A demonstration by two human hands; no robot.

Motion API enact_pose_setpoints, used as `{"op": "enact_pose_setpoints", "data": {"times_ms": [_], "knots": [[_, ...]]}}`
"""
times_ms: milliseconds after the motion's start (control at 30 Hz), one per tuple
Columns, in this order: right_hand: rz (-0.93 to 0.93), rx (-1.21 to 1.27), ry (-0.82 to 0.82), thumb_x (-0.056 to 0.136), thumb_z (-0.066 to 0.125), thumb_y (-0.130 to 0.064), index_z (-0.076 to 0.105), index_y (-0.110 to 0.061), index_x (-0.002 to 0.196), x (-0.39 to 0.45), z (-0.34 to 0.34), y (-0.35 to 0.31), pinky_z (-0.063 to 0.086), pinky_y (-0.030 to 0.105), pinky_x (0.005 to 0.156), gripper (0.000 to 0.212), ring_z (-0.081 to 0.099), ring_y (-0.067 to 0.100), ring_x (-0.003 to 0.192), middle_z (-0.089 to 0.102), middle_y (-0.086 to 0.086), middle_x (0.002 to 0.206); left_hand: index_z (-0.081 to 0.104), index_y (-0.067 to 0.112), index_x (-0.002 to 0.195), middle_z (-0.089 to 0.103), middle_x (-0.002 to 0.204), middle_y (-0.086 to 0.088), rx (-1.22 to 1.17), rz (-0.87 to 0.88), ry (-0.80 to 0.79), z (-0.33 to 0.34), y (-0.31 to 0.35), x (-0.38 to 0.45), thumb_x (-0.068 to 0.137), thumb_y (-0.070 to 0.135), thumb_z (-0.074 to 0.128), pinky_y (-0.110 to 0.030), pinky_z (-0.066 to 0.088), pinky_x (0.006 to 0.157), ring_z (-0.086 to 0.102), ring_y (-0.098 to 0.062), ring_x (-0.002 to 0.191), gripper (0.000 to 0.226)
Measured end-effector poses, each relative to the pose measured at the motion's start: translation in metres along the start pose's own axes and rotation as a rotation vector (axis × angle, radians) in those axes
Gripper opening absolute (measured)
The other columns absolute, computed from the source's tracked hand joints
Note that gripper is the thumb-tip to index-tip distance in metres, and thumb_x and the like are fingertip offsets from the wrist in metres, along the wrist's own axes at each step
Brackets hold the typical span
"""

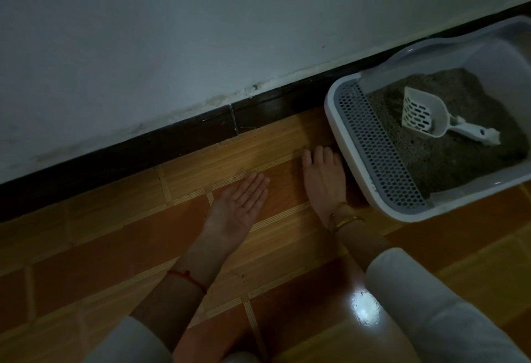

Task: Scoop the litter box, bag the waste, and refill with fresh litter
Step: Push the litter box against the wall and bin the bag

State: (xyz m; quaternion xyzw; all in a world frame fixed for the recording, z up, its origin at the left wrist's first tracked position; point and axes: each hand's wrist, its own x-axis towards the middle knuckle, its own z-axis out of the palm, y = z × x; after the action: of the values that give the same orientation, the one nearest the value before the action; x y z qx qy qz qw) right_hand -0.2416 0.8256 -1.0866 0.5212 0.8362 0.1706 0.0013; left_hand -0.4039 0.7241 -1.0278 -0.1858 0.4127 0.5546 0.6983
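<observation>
A white litter box [344,138] stands on the floor at the right, against the wall, with a grey perforated step [379,147] along its near-left end. Grey litter [459,155] fills it. A white slotted scoop [425,117] lies on the litter, handle pointing right. My left hand [241,204] is held palm up above the floor, fingers together, with a few small grains on the palm. My right hand [323,173] lies palm down on the floor tiles just left of the box, fingers spread.
Orange-brown floor tiles [115,242] run to a dark skirting board [143,147] below a pale wall. A few litter grains dot the tiles near my hands. My pale trouser knee [431,305] is at the lower right. The scene is dim.
</observation>
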Motion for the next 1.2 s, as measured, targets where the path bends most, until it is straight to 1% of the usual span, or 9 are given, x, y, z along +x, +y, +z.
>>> {"op": "enact_pose_setpoints", "data": {"times_ms": [233, 400, 500, 633, 700, 833, 1000, 1100, 1200], "knots": [[-0.006, -0.068, -0.033, 0.091, 0.046, -0.017, 0.056, -0.017, 0.087, 0.000, 0.001, 0.002, 0.044, 0.029, 0.072, 0.010, 0.057, 0.018, 0.077, 0.060, 0.003, 0.082, 0.056, -0.002, 0.124, 0.065, 0.123, -0.016, 0.016, -0.012, -0.037, 0.002, -0.004, 0.003, 0.102, 0.019, 0.035, -0.037, 0.039, 0.109, 0.059, -0.027, 0.118, 0.038], [-0.038, -0.077, -0.129, 0.091, 0.033, -0.013, 0.056, -0.015, 0.096, 0.000, -0.014, 0.001, 0.044, 0.030, 0.077, 0.024, 0.057, 0.019, 0.084, 0.062, 0.005, 0.090, 0.058, -0.003, 0.122, 0.066, 0.121, -0.016, 0.044, -0.013, -0.046, 0.005, -0.008, 0.005, 0.104, 0.022, 0.030, -0.037, 0.039, 0.109, 0.059, -0.027, 0.119, 0.041], [-0.035, 0.116, -0.027, 0.091, 0.044, -0.009, 0.052, -0.012, 0.090, -0.011, -0.032, -0.013, 0.041, 0.034, 0.073, 0.009, 0.052, 0.023, 0.079, 0.056, 0.007, 0.084, 0.059, -0.001, 0.122, 0.067, 0.121, -0.015, 0.089, 0.007, -0.025, 0.006, -0.010, 0.007, 0.104, 0.024, 0.032, -0.036, 0.040, 0.108, 0.060, -0.025, 0.118, 0.040], [-0.180, 0.429, 0.086, 0.089, 0.054, -0.008, 0.051, -0.015, 0.084, -0.029, -0.061, -0.043, 0.029, 0.030, 0.070, 0.009, 0.044, 0.019, 0.073, 0.050, 0.003, 0.078, 0.060, 0.003, 0.121, 0.067, 0.112, -0.011, 0.140, 0.022, 0.054, 0.009, -0.014, 0.011, 0.101, 0.023, 0.039, -0.033, 0.047, 0.095, 0.061, -0.021, 0.107, 0.035], [-0.097, 0.493, 0.124, 0.092, 0.054, -0.014, 0.051, -0.015, 0.084, -0.024, -0.061, -0.041, 0.031, 0.029, 0.069, 0.009, 0.044, 0.017, 0.071, 0.050, 0.002, 0.077, 0.059, 0.003, 0.122, 0.066, 0.115, -0.012, 0.122, 0.019, 0.055, 0.009, -0.014, 0.011, 0.100, 0.021, 0.039, -0.034, 0.047, 0.096, 0.060, -0.022, 0.109, 0.035], [0.116, 0.312, 0.049, 0.098, 0.042, -0.029, 0.052, -0.012, 0.094, 0.008, -0.029, -0.015, 0.043, 0.033, 0.067, 0.020, 0.053, 0.021, 0.075, 0.056, 0.007, 0.084, 0.057, -0.004, 0.123, 0.066, 0.121, -0.017, 0.046, 0.018, 0.016, 0.004, -0.006, 0.007, 0.101, 0.017, 0.035, -0.036, 0.040, 0.109, 0.060, -0.026, 0.118, 0.037], [0.031, 0.058, -0.019, 0.087, 0.063, -0.026, 0.057, -0.015, 0.098, 0.025, 0.007, -0.004, 0.047, 0.032, 0.067, 0.017, 0.059, 0.022, 0.076, 0.061, 0.008, 0.086, 0.058, -0.004, 0.120, 0.066, 0.120, -0.018, 0.020, 0.013, 0.013, 0.001, 0.001, 0.005, 0.100, 0.015, 0.037, -0.036, 0.041, 0.107, 0.061, -0.026, 0.116, 0.035], [-0.110, 0.000, -0.080, 0.090, 0.045, -0.015, 0.055, -0.016, 0.105, 0.029, 0.004, -0.004, 0.046, 0.032, 0.076, 0.018, 0.059, 0.022, 0.083, 0.063, 0.006, 0.091, 0.060, -0.003, 0.118, 0.067, 0.120, -0.016, 0.030, 0.013, 0.016, 0.000, 0.001, 0.005, 0.100, 0.016, 0.039, -0.035, 0.042, 0.105, 0.061, -0.025, 0.115, 0.033], [-0.094, 0.022, -0.075, 0.090, 0.031, -0.012, 0.052, -0.015, 0.101, 0.024, -0.015, -0.006, 0.045, 0.032, 0.077, 0.024, 0.057, 0.020, 0.083, 0.062, 0.005, 0.091, 0.060, -0.003, 0.119, 0.067, 0.120, -0.016, 0.027, 0.002, 0.012, -0.002, -0.003, 0.006, 0.100, 0.019, 0.039, -0.036, 0.041, 0.106, 0.061, -0.025, 0.116, 0.035]]}}
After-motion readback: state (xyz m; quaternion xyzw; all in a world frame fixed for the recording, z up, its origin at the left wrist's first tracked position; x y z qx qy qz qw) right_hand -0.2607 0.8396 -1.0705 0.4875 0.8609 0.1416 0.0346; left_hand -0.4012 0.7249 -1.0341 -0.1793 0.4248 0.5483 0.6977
